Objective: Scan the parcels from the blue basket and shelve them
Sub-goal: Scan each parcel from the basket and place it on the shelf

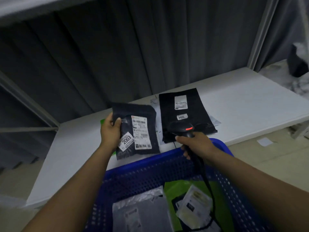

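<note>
A: grips?

B: Left grip (109, 131) clenched on the left edge of one black parcel (142, 129), thumb on the front, label side up. Right grip (195, 144) wrapped round the handle of one black scanner (182, 128), red light lit on its head. The head sits just beside the held parcel's right edge.

A: parcel location?

B: In the air over the shelf's (242, 101) front edge. It carries one shipping label plus one tag reading 2003 (126, 140).

A: cable?

B: One black cable (205, 180) runs from the handle down into the blue basket (150, 161).

A: shelf count?

B: One flat black parcel (197, 106) mid-shelf, from near the back edge to the front edge, right of the held one, with one label and one tag reading 3004 (182, 117). Grey mailers (214, 120) stick out from under it, count can't tell. One green sliver (102, 121) behind the left grip, mostly hidden.

A: basket?

B: Far rim at the shelf's front edge. Three parcels visible inside: one grey (142, 211), one green (175, 188), and one small pale one (194, 205) lying on the green.
</note>
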Motion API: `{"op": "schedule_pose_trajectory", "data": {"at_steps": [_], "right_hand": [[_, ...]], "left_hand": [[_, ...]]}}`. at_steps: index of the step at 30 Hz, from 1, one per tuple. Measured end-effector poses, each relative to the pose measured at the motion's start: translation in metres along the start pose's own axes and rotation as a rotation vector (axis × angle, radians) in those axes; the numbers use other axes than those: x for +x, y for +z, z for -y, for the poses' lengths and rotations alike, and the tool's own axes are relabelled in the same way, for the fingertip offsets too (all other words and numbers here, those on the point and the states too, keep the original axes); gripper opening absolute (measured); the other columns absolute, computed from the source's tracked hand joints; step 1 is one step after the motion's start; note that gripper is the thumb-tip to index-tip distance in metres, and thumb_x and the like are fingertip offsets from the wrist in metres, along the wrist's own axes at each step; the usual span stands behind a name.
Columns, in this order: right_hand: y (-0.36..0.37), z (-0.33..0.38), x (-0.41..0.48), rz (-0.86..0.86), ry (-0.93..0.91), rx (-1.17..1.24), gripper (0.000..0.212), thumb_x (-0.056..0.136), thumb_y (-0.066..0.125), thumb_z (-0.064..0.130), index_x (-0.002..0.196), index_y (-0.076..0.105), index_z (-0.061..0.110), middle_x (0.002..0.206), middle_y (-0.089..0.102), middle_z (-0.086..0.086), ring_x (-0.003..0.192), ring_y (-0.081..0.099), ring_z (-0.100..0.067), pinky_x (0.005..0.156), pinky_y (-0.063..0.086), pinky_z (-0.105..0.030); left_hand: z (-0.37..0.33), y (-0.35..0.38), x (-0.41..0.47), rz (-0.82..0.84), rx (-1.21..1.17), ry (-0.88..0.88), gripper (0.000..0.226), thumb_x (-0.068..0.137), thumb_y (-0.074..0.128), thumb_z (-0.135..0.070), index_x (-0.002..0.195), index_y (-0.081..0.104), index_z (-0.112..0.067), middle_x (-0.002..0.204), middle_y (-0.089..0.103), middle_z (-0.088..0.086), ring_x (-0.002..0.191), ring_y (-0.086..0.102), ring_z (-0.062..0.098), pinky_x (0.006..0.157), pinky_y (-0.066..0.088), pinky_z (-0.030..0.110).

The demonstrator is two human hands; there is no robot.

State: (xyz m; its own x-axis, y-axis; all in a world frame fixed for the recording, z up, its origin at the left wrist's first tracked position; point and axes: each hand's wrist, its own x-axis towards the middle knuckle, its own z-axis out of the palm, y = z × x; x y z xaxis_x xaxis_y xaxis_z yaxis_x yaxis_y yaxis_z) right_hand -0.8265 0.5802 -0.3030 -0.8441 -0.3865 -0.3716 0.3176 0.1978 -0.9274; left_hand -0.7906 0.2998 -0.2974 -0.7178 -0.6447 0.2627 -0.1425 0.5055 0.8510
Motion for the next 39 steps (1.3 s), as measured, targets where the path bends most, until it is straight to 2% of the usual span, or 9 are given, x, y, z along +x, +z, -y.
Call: {"op": "schedule_pose_trajectory", "data": {"at_steps": [6, 9, 12, 15, 20, 26, 32, 36, 39], "right_hand": [[0.005, -0.013, 0.027, 0.029, 0.062, -0.007, 0.019, 0.087, 0.071, 0.024, 0.082, 0.063, 0.008, 0.064, 0.063, -0.009, 0.046, 0.057, -0.018, 0.046, 0.048, -0.028], [0.005, -0.017, 0.03, 0.001, 0.092, 0.001, 0.022, 0.087, 0.072, 0.025, 0.079, 0.063, 0.006, 0.061, 0.062, -0.009, 0.046, 0.057, -0.019, 0.047, 0.047, -0.028], [0.005, -0.02, 0.027, -0.007, 0.108, -0.035, 0.027, 0.088, 0.07, 0.026, 0.073, 0.06, 0.005, 0.056, 0.06, -0.008, 0.042, 0.055, -0.015, 0.044, 0.046, -0.025], [0.008, -0.019, 0.025, -0.006, 0.112, -0.084, 0.027, 0.088, 0.07, 0.027, 0.076, 0.061, 0.003, 0.056, 0.061, -0.006, 0.041, 0.056, -0.014, 0.043, 0.047, -0.023], [0.005, -0.013, 0.019, 0.002, 0.083, -0.187, 0.028, 0.087, 0.071, 0.029, 0.075, 0.061, 0.005, 0.05, 0.061, -0.002, 0.038, 0.056, -0.01, 0.041, 0.045, -0.02], [-0.006, -0.02, -0.005, -0.07, 0.072, -0.247, 0.028, 0.086, 0.072, 0.03, 0.068, 0.059, 0.012, 0.055, 0.062, -0.006, 0.044, 0.059, -0.016, 0.046, 0.048, -0.025], [-0.022, -0.064, -0.046, -0.17, 0.126, -0.32, 0.029, 0.081, 0.075, 0.036, 0.07, 0.058, 0.016, 0.07, 0.067, -0.014, 0.061, 0.064, -0.03, 0.065, 0.054, -0.042], [-0.036, -0.105, -0.066, -0.194, 0.207, -0.309, 0.02, 0.081, 0.075, 0.029, 0.071, 0.061, 0.019, 0.071, 0.066, -0.008, 0.058, 0.062, -0.02, 0.064, 0.054, -0.038], [-0.051, -0.127, -0.074, -0.183, 0.268, -0.315, 0.015, 0.081, 0.075, 0.028, 0.076, 0.064, 0.02, 0.065, 0.062, 0.002, 0.051, 0.056, -0.007, 0.054, 0.045, -0.022]], "left_hand": [[0.056, 0.039, 0.054, -0.07, 0.198, -0.194, 0.028, 0.096, 0.052, -0.008, 0.122, 0.059, 0.0, 0.117, 0.062, 0.021, 0.109, 0.057, 0.036, 0.077, 0.035, 0.025], [0.08, 0.048, 0.067, -0.1, 0.272, -0.258, 0.034, 0.094, 0.054, -0.008, 0.127, 0.055, -0.001, 0.12, 0.062, 0.025, 0.11, 0.056, 0.04, 0.085, 0.04, 0.033], [0.097, 0.052, 0.076, -0.11, 0.321, -0.29, 0.049, 0.093, 0.056, -0.006, 0.14, 0.043, -0.003, 0.121, 0.061, 0.027, 0.111, 0.056, 0.043, 0.09, 0.043, 0.039], [0.118, 0.053, 0.085, 0.039, 0.391, -0.322, 0.071, 0.086, 0.066, -0.005, 0.147, 0.03, -0.003, 0.121, 0.06, 0.026, 0.112, 0.056, 0.043, 0.093, 0.045, 0.042], [0.126, 0.052, 0.075, 0.378, 0.715, -0.177, 0.045, 0.083, 0.07, -0.021, 0.125, 0.062, -0.01, 0.122, 0.063, 0.02, 0.116, 0.055, 0.036, 0.097, 0.046, 0.036], [0.07, 0.072, -0.003, 0.454, 0.484, 0.109, 0.035, 0.089, 0.066, -0.017, 0.122, 0.064, -0.006, 0.135, 0.054, 0.016, 0.129, 0.045, 0.03, 0.106, 0.031, 0.028], [0.066, 0.103, -0.148, 0.486, 0.317, 0.342, 0.029, 0.088, 0.065, -0.01, 0.118, 0.066, -0.008, 0.122, 0.062, 0.013, 0.115, 0.053, 0.029, 0.101, 0.039, 0.038], [0.113, 0.135, -0.228, 0.718, 0.318, -0.004, 0.037, 0.092, 0.063, -0.017, 0.127, 0.06, -0.006, 0.129, 0.058, 0.015, 0.118, 0.055, 0.034, 0.1, 0.044, 0.04], [0.151, 0.158, -0.267, 0.881, 0.411, -0.208, 0.061, 0.091, 0.065, -0.031, 0.143, 0.043, -0.007, 0.142, 0.049, 0.014, 0.127, 0.049, 0.031, 0.104, 0.04, 0.037]]}}
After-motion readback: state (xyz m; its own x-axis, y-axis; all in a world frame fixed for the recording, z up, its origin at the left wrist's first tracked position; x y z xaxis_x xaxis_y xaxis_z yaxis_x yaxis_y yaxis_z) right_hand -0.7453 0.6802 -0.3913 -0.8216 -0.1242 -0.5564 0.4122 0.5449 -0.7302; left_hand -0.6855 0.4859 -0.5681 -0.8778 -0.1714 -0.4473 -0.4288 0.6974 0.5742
